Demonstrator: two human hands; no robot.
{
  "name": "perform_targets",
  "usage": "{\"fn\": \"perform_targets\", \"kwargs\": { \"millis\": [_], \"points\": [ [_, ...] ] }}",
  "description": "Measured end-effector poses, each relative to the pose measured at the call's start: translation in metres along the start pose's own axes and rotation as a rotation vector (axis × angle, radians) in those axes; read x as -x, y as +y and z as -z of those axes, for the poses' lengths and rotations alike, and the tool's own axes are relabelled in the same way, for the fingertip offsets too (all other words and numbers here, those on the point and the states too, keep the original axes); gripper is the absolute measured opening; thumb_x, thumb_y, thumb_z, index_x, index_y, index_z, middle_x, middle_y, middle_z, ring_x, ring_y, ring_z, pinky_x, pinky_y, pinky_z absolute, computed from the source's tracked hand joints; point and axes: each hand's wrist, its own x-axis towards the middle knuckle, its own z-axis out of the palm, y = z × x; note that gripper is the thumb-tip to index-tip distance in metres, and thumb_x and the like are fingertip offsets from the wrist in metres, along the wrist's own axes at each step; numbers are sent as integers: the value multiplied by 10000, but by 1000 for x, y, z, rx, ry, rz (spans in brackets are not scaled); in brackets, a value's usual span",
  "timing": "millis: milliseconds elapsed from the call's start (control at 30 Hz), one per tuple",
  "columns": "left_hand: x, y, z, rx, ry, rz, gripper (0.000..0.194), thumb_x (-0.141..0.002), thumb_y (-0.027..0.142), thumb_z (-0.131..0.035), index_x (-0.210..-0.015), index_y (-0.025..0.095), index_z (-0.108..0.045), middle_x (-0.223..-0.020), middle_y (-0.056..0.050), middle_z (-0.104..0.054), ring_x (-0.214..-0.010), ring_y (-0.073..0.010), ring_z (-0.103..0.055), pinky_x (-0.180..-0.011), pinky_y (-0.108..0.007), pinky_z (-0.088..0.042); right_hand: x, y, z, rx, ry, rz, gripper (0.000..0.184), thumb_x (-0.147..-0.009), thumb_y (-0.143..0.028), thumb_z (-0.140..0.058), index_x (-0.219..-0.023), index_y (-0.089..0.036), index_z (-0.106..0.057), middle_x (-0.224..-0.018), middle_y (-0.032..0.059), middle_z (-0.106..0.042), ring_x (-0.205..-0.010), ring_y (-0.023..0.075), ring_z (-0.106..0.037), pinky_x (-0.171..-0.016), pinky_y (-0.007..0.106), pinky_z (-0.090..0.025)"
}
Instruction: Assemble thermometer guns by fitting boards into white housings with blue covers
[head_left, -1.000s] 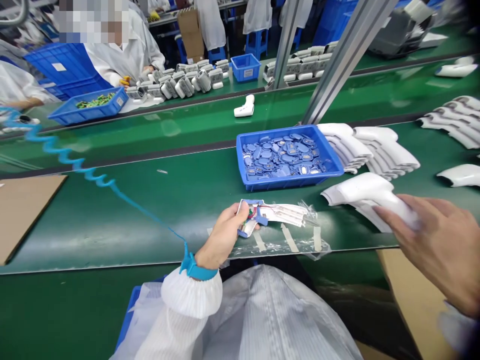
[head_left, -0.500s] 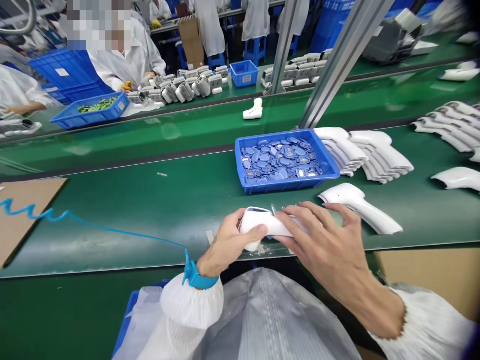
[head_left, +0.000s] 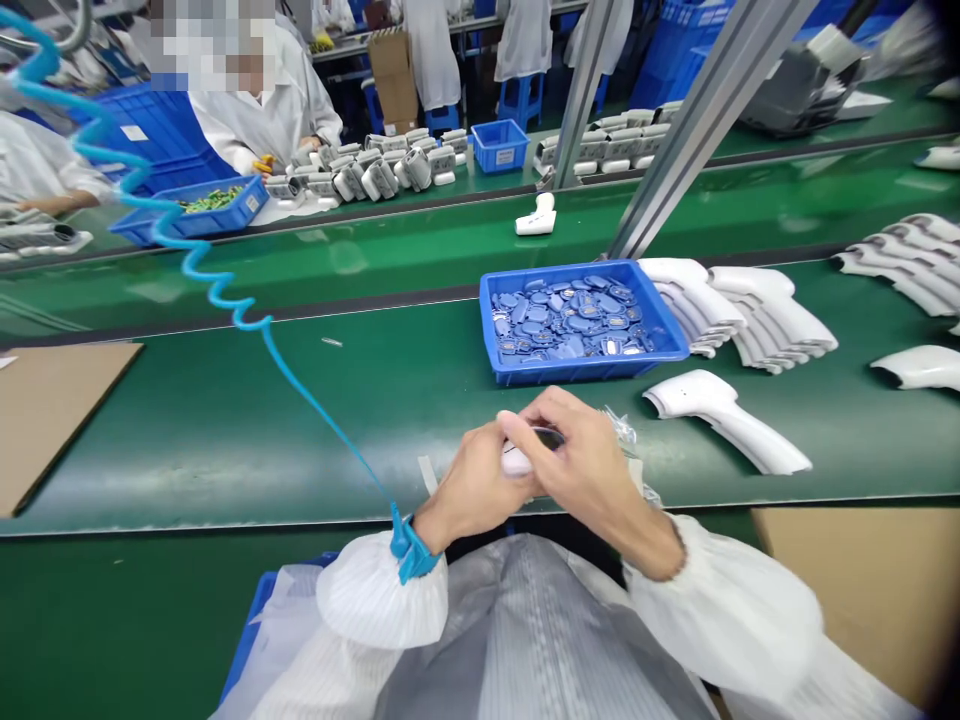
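Note:
Both my hands close around one white plastic thermometer housing (head_left: 517, 460) just above the near edge of the green bench. My left hand (head_left: 480, 485) grips it from the left and below; a blue wrist strap with a coiled cord (head_left: 225, 295) hangs from that wrist. My right hand (head_left: 581, 465) wraps over its top, hiding most of it. A loose white shell half (head_left: 724, 420) lies on the bench to the right. Behind my hands stands a blue tray (head_left: 581, 370) full of small blue circuit boards.
Stacked white shell halves (head_left: 750, 310) lie right of the tray, more (head_left: 911, 265) at the far right. A cardboard sheet (head_left: 52, 410) lies at left. A white thermometer (head_left: 536, 215) rides the middle belt. A person in white (head_left: 262, 110) works across it beside rows of grey devices.
My right hand dropped one shell half on the bench, carried another over the part in my left hand, and now both hands clasp the joined housing closer to my body.

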Motion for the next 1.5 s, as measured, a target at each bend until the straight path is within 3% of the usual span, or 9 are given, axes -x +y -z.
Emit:
{"fn": "perform_targets", "kwargs": {
  "millis": [233, 400, 700, 800, 933, 1000, 1133, 1367, 1500],
  "points": [
    [4, -7, -18, -288, 24, -43, 150, -785, 180, -582, -901, 143, -670, -768, -125, -718, -628, -244, -626, -575, -359, -388, -2, -8, -29, 288, 226, 237, 508, -1022, -300, -474, -536, -206, -360, -551, -17, -416, -517, 100, -358, -528, 311, -243],
    [9, -3, -7, -117, -18, 26, 187, -853, 321, -634, -981, 185, -629, -879, -70, -738, -720, -216, -676, -585, -304, -418, -3, -11, -15, 150, 425, 83, 521, -1014, -334, -514, -533, -213, -355, -519, -34, -384, -493, 92, -336, -530, 305, -265],
    [21, -1, 3, -414, 18, 59, 336, -917, 491, -605, -990, 164, -625, -840, -99, -722, -688, -257, -681, -606, -331, -413, -11, -12, -12, 138, 148, 26, 572, -1028, -452, -446, -523, -208, -562, -536, 17, -591, -515, 141, -535, -559, 312, -337],
    [34, -3, 39, -404, 85, 113, 331, -925, 538, -616, -947, 207, -617, -801, -27, -701, -674, -210, -644, -605, -309, -402, -45, 0, 15, 182, 38, 47, 489, -1017, -450, -493, -631, -212, -676, -629, 15, -671, -582, 167, -605, -588, 305, -401],
    [40, -13, 80, -651, 247, 2, 347, -901, 332, -697, -1201, 203, -579, -1126, -59, -700, -983, -243, -654, -851, -358, -466, -113, 33, 35, 550, -132, 162, 222, -985, -206, -550, -1004, -163, -767, -1012, 88, -763, -940, 231, -692, -824, 331, -477],
    [33, -17, 83, -882, 245, -52, 434, -880, 249, -710, -1276, 170, -552, -1231, -106, -668, -1105, -297, -616, -931, -419, -442, -142, 47, 28, 643, -250, 178, 194, -928, -143, -631, -1075, -132, -757, -1100, 134, -751, -1030, 253, -688, -881, 339, -478],
    [11, -17, 72, -1150, 102, -26, 219, -923, 275, -664, -1095, 141, -644, -1062, -128, -691, -1018, -330, -622, -901, -470, -425, -171, 59, 4, 725, -346, 130, 130, -826, -151, -769, -943, -103, -740, -971, 155, -748, -923, 248, -706, -840, 356, -514],
    [13, -18, 87, -597, 210, 256, 262, -942, 375, -614, -1117, 192, -546, -1020, -57, -694, -858, -243, -630, -736, -348, -417, -164, 47, 22, 672, -301, 139, 262, -926, -135, -610, -1178, -90, -670, -1105, 161, -714, -975, 232, -680, -883, 350, -510],
    [13, -11, 90, -351, 181, 184, 284, -994, 459, -528, -1151, 230, -584, -939, -5, -692, -797, -194, -608, -716, -315, -394, -125, 29, 39, 127, -310, 44, 362, -975, -221, -533, -1309, -211, -672, -883, 37, -739, -771, 176, -681, -780, 328, -535]
  ]
}}
